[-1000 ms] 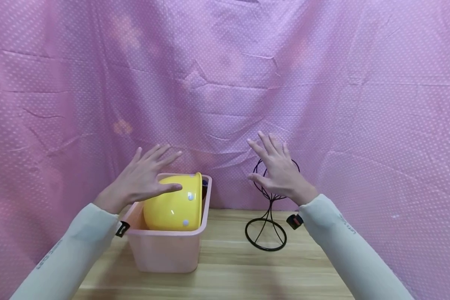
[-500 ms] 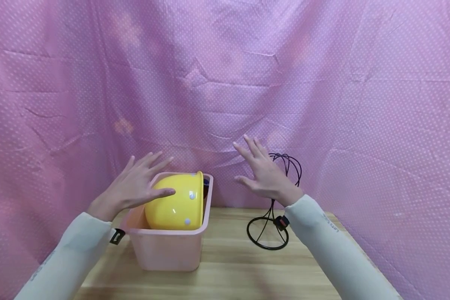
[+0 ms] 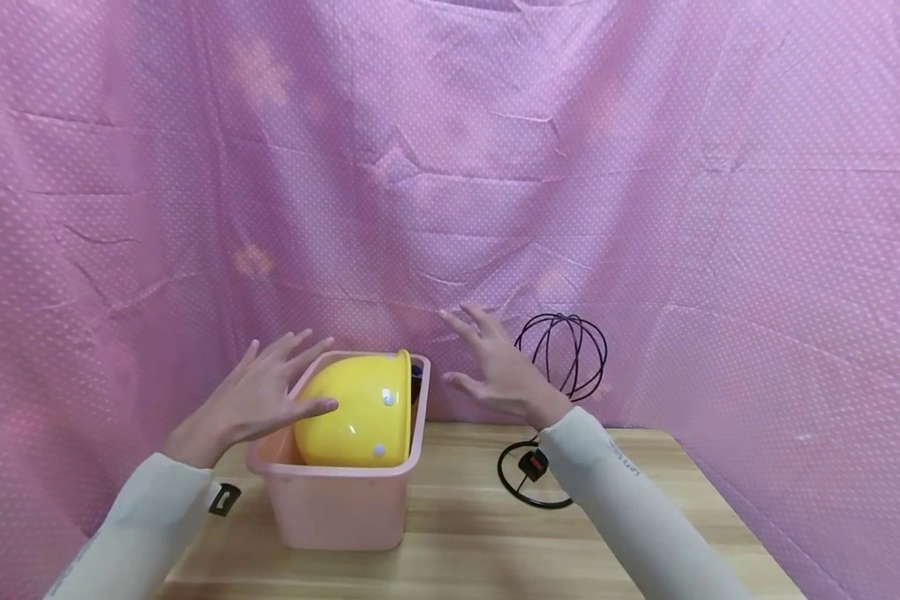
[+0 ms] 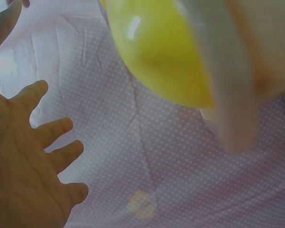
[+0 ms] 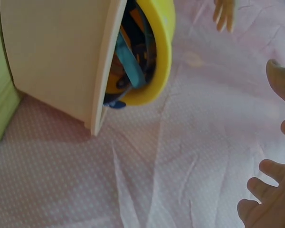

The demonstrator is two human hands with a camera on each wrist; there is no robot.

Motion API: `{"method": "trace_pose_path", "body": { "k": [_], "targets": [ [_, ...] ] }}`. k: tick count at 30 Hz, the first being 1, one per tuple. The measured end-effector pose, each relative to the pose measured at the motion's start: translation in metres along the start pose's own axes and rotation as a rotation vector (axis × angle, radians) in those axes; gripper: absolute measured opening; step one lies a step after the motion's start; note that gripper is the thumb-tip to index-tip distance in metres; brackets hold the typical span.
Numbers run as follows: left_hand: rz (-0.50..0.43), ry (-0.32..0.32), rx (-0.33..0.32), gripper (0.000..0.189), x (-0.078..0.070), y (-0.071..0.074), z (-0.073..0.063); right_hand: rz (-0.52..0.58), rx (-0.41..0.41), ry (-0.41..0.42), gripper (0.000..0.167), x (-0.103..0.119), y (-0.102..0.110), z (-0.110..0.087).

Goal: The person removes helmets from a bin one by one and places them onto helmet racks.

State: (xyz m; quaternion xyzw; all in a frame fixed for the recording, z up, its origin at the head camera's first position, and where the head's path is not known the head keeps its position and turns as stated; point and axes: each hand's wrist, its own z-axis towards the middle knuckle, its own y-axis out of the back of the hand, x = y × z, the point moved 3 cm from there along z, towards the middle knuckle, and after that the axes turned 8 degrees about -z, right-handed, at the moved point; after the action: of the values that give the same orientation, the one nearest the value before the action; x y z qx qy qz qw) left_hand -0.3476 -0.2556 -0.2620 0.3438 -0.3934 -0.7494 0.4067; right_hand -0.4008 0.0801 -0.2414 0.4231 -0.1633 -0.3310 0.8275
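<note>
Pink dotted cloth (image 3: pixel 450 133) hangs behind the wooden table (image 3: pixel 461 517), where a yellow helmet (image 3: pixel 356 417) (straps (image 5: pixel 130 59) inside) lies sideways in a pink bin (image 3: pixel 341 508). The left hand (image 3: pixel 251 396) hovers beside it, the right hand (image 3: pixel 502 371) near a wire stand (image 3: pixel 576 358), fingers spread apart.

Head: pink bin (image 3: pixel 341 512) viewed fwd/dn from abv nr side, farthest | L wrist: aimed past bin from its L, closest | R wrist: ditto from R | bin + yellow helmet (image 3: pixel 360 421) shared by both wrists
</note>
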Motion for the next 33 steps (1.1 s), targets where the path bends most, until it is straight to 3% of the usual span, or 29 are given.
{"method": "trace_pose_path", "body": {
  "k": [7,15,26,33],
  "targets": [
    [-0.03,0.036,-0.004,0.088,0.014,-0.009,-0.015,0.018,-0.003,0.02,0.084,0.008,-0.015,0.003],
    [-0.068,0.06,0.0,0.088,0.027,-0.02,-0.031,0.08,0.042,-0.014,0.085,0.018,-0.03,0.008],
    [-0.066,0.063,0.008,0.088,0.031,-0.035,-0.048,0.145,0.098,-0.044,0.089,0.028,-0.052,0.008],
    [-0.163,0.075,-0.01,0.088,0.033,-0.038,-0.056,0.232,0.164,-0.149,0.093,0.035,-0.065,0.006]
  ]
}}
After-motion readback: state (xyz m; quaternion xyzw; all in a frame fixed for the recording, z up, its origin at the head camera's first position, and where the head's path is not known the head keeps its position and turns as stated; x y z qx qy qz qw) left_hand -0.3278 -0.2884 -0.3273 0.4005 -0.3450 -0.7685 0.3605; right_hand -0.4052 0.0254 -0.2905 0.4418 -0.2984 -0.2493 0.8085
